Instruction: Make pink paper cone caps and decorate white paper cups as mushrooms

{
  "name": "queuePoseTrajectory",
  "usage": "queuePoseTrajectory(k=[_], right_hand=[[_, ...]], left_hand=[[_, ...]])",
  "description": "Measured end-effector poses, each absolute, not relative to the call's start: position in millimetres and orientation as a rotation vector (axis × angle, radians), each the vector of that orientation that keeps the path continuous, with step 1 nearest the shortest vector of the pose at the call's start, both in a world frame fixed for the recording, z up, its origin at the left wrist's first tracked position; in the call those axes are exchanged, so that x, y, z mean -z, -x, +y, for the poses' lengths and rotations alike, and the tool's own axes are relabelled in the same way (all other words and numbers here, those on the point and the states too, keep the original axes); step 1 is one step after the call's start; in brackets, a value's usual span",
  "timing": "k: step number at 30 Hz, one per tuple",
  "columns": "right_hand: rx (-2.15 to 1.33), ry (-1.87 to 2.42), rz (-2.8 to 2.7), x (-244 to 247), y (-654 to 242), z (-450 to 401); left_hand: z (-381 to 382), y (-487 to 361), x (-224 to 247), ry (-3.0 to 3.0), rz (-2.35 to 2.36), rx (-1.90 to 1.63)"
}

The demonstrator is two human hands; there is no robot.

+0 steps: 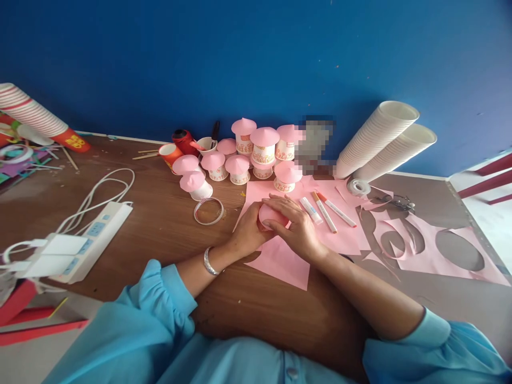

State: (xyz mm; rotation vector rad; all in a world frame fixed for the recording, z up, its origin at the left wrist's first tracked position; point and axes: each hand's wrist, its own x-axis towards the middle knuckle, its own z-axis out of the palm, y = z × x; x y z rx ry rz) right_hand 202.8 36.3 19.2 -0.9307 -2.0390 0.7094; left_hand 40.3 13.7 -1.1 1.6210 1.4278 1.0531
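A pink paper cone roof [272, 215] is between my two hands, over the pink paper. My left hand [248, 233] curls around its left side. From the right, my right hand [299, 228] closes over it, fingers across the far edge and thumb along the near side. What lies under the cone is mostly hidden by my hands. Just beyond stand several small paper-cup houses [264, 146] with pink cone roofs, some stacked. Right of my right hand lie a glue stick [311, 210], a marker [324, 212] and an orange-capped marker [338, 209].
Two tall stacks of paper cups [378, 138] lean against the blue wall. A tape roll [359, 187], scissors [400, 203] and cut pink scraps [424, 250] lie at right. A cardboard-like ring [208, 211] sits left; farther left is a power strip [98, 240] with cables.
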Motion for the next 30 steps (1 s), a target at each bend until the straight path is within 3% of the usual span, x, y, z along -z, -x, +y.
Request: queuePoseTrajectory(k=[8, 16, 30], right_hand=[[-0.552, 0.900, -1.956, -42, -227, 17], [-0.654, 0.889, -2.019, -33, -255, -7], [-0.855, 0.864, -2.119, -22, -249, -17]], left_hand=[[20, -19, -16, -1.678, 1.516, -1.150], [104, 66, -72, -1.652, 1.589, -1.564], [161, 94, -83, -1.582, 1.984, -1.433]])
